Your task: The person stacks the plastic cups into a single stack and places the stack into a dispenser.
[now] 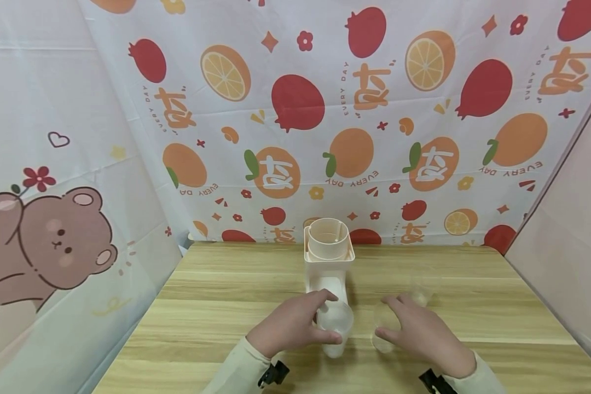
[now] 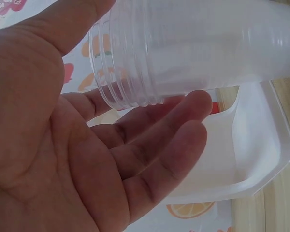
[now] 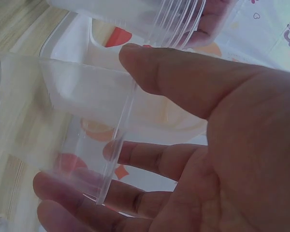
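My left hand (image 1: 295, 325) grips a nested stack of clear plastic cups (image 2: 198, 43) near its ridged rims. Thumb and fingers lie on opposite sides of the stack, which tapers away from the palm. To the right, my right hand (image 1: 421, 331) holds a single clear plastic cup (image 3: 87, 116) by its rim, thumb on one side and fingers on the other. Just beyond the left hand stands a white plastic holder (image 1: 329, 267), with a cream round tube (image 1: 328, 243) at its top. The stack overlaps the holder's lower part in the head view.
Another clear cup-like thing (image 1: 421, 293) is on the wooden table (image 1: 226, 306), beyond the right hand. A fruit-print curtain (image 1: 256, 115) hangs along the table's back edge. A bear-print cloth (image 1: 64, 241) hangs at the left and a pale one (image 1: 566, 246) at the right.
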A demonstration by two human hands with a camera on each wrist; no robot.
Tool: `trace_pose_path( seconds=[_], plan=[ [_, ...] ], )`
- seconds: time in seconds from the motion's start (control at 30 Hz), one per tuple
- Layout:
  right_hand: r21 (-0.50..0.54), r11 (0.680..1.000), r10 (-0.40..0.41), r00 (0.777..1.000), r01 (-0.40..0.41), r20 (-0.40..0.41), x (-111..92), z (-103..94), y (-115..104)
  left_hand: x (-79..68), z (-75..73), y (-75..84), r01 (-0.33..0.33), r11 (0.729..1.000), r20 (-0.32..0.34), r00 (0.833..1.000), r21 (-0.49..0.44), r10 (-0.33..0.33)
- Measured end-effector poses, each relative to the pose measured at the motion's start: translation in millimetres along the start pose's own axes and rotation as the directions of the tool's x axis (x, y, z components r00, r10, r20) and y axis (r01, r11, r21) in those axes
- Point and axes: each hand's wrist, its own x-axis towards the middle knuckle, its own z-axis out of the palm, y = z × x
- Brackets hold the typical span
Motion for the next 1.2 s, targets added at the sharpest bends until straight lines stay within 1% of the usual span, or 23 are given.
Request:
trace_pose_path(
  seconds=[0.17, 0.4, 0.6, 0.93, 1.2],
  plan=[
    [-0.002, 1.0, -0.005, 1.0, 0.005, 0.003, 0.6, 0.2, 0.0, 0.5, -0.8, -0.6, -0.005, 1.0, 0.001, 1.0, 0.002, 0.005],
    [-0.001, 1.0, -0.008, 1.0, 0.008, 0.005, 1.0, -0.5, 0.1, 0.9, -1.4, 0.2, 0.007, 1.0, 0.009, 1.0, -0.001, -0.007],
    [0.003, 1.0, 0.006, 1.0, -0.006, 0.014, 1.6, -0.4, -0.7, 1.3, -0.5, 0.5, 0.002, 1.0, 0.014, 1.0, 0.0, -0.002],
    [0.028, 0.999, 0.027, 0.999, -0.027, 0.019, 0.2, -1.0, -3.1, -0.4, -1.0, 1.5, 0.007, 1.0, 0.03, 1.0, -0.023, -0.006],
    [0.024, 0.999, 0.022, 1.0, -0.023, 0.013, -1.5, 1.0, -5.0, -2.9, -1.7, 2.3, 0.011, 0.999, 0.054, 0.998, -0.044, -0.008]
  ],
)
